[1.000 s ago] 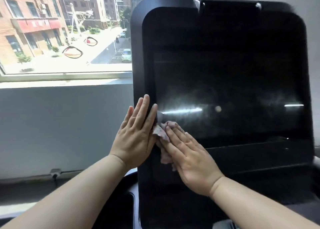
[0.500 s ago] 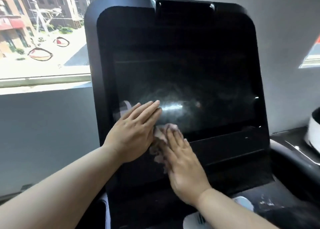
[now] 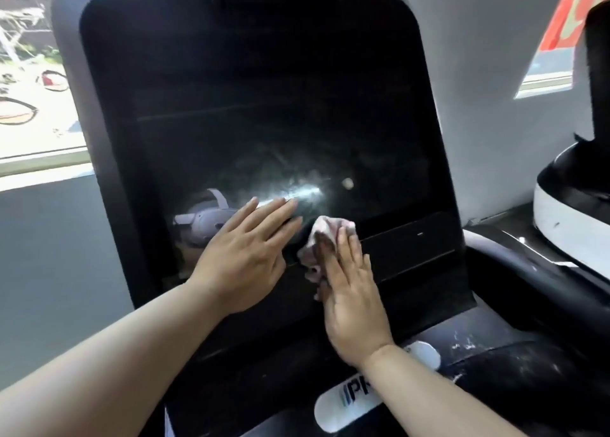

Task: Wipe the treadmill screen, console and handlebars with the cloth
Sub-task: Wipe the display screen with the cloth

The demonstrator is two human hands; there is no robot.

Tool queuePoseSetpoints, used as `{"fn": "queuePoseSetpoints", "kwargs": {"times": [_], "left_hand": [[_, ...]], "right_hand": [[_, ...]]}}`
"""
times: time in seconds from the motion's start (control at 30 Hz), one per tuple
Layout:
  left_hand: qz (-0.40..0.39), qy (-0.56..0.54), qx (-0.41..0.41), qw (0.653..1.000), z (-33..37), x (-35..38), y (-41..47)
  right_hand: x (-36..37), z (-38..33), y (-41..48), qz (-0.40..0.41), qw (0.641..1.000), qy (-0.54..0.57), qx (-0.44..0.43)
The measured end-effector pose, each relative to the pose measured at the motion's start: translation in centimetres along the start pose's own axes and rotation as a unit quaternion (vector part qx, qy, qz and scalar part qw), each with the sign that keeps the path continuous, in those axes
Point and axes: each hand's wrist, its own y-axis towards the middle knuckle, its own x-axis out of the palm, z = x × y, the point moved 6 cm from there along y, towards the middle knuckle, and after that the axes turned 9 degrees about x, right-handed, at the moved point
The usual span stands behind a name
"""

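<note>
Forearms: bare, rising from the bottom left and bottom right corners toward the middle of the frame.
White badge (image 3: 358,400): oval plate at bottom centre on the console, partly hidden by the right wrist; lettering only partly readable.
Console (image 3: 495,354): black, dusty and scuffed with pale specks, lower right of the frame.
Right hand (image 3: 350,291): centre, slightly right; palm down, fingers straight and close together, pressing the cloth against the dark panel at the bottom edge of the glass.
Cloth (image 3: 325,233): pale, crumpled, pinned under the right fingertips at the bottom edge of the screen; bunched out above and to the left of the fingers, just beside the left fingertips.
Left hand (image 3: 246,248): centre left; laid flat on the lower part of the glass, fingers straight and slightly spread, holding nothing.
Screen (image 3: 264,123): large black panel with rounded corners, filling the middle; smeared bright streak above both hands.
Headset reflection (image 3: 201,220): grey, mirrored in the glass left of the left hand.
Neighbouring machine (image 3: 574,212): black and white, right edge.
Wall (image 3: 478,56): grey, upper right.
Window (image 3: 29,90): left edge, bright street outside.
</note>
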Motion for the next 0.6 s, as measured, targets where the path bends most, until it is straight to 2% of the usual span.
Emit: {"fn": "queuePoseSetpoints", "kwargs": {"times": [0.07, 0.13, 0.2, 0.3, 0.37, 0.47, 0.53, 0.6], "left_hand": [[-0.022, -0.006, 0.016, 1.0, 1.3, 1.0, 0.9], [-0.039, -0.004, 0.026, 0.999, 2.2, 1.8, 1.7], [-0.048, -0.002, 0.027, 0.998, 2.7, 2.2, 2.1], [-0.047, -0.013, 0.022, 0.999, 3.0, 2.3, 2.6], [-0.04, -0.03, 0.017, 0.999, 3.1, 2.3, 2.7], [0.006, -0.105, -0.019, 0.994, 3.1, 1.3, 3.0], [0.053, -0.163, -0.055, 0.984, 2.9, -0.3, 3.0], [0.069, -0.2, -0.056, 0.976, 3.0, -1.9, 3.4]], "right_hand": [[-0.6, 2.2, 0.2, -0.039, 0.993, -0.051, -0.094], [-2.3, 5.7, 2.2, -0.019, 0.991, -0.088, -0.102], [-4.8, 9.4, 4.3, 0.025, 0.997, -0.076, 0.003], [-6.9, 12.4, 5.6, 0.081, 0.984, -0.01, 0.157], [-7.1, 12.0, 5.7, 0.097, 0.975, 0.06, 0.189], [-7.7, 8.7, 4.8, 0.088, 0.941, 0.252, 0.206], [-7.7, 5.8, 4.1, 0.045, 0.907, 0.359, 0.218], [-7.2, 2.0, 3.7, -0.063, 0.854, 0.469, 0.217]]}}
